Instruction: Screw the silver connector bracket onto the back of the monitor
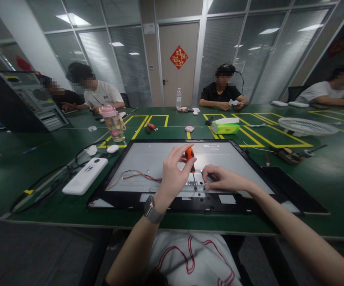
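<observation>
My left hand is closed around the orange and black handle of a screwdriver. The shaft points down, and its tip meets a small metal plate near the front edge of a flat display panel. At the plate's right side, my right hand has its fingers curled and its thumb drawn toward them; whatever lies between the fingertips is too small to make out. Thin coloured wires run left from the plate across the panel's grey back, which has a black frame.
Left of the panel are a white power bank, black cables and a pink-lidded bottle. A black flat panel lies right, with a tissue pack behind the display. Several people sit around the green table.
</observation>
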Demonstrator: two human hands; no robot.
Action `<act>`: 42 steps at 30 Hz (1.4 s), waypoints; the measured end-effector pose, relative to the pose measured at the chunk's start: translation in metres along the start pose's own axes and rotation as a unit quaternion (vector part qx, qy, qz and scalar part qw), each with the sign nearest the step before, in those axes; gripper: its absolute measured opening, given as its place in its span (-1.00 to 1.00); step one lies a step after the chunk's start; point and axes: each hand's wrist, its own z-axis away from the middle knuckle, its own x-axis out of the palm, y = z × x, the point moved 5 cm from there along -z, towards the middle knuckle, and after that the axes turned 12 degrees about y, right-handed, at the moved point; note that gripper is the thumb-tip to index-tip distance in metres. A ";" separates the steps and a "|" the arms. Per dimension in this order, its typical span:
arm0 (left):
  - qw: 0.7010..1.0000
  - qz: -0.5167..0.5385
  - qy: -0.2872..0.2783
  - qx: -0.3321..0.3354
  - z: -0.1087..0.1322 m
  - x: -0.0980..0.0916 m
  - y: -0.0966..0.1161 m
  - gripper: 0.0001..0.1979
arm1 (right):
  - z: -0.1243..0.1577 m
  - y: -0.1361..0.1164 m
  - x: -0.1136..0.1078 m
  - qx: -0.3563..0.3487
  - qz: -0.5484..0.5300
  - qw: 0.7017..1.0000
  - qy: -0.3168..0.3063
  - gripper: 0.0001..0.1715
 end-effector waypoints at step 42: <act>0.993 -0.056 0.096 -0.025 0.008 -0.053 -0.017 -0.71 | 0.000 0.004 0.001 0.017 0.007 1.000 0.000 -0.65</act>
